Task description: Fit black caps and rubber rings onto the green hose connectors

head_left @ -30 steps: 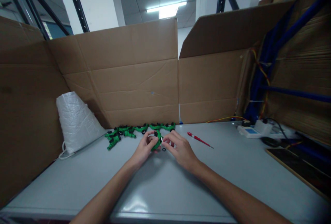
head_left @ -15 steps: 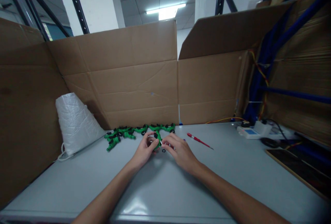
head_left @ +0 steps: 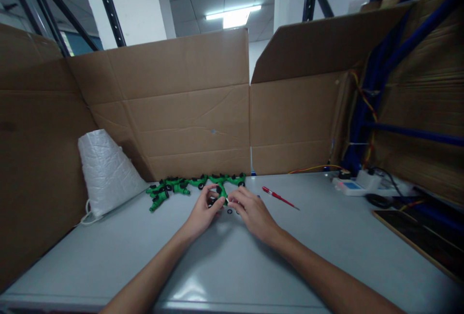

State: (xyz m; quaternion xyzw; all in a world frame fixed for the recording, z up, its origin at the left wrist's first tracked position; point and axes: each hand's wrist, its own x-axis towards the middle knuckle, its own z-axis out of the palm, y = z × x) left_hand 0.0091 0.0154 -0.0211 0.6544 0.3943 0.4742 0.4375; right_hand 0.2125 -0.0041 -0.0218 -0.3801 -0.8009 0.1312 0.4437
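Note:
In the middle of the table, my left hand (head_left: 202, 211) is closed on a green plastic fitting (head_left: 222, 191) with black parts, held upright. The fingers of my right hand (head_left: 253, 211) pinch at its right side, where a small white piece (head_left: 227, 200) shows at the fingertips. What exactly that piece is cannot be made out. Just below the hands lies a tiny black ring (head_left: 229, 211), and a second dark bit sits by my right fingers. Several similar green fittings (head_left: 181, 189) with black parts form a row behind and left of my hands.
A red screwdriver (head_left: 281, 198) lies right of my hands. At the left stands a silvery padded bag (head_left: 107, 173). A white power strip (head_left: 351, 186) with plugs and cables is at the right, near a dark flat panel (head_left: 420, 241). Cardboard walls (head_left: 188, 115) enclose the table.
The green fitting has shifted and turned very slightly in my fingers. A second dark bit now shows beside my right fingertips. Otherwise both hands keep their places.

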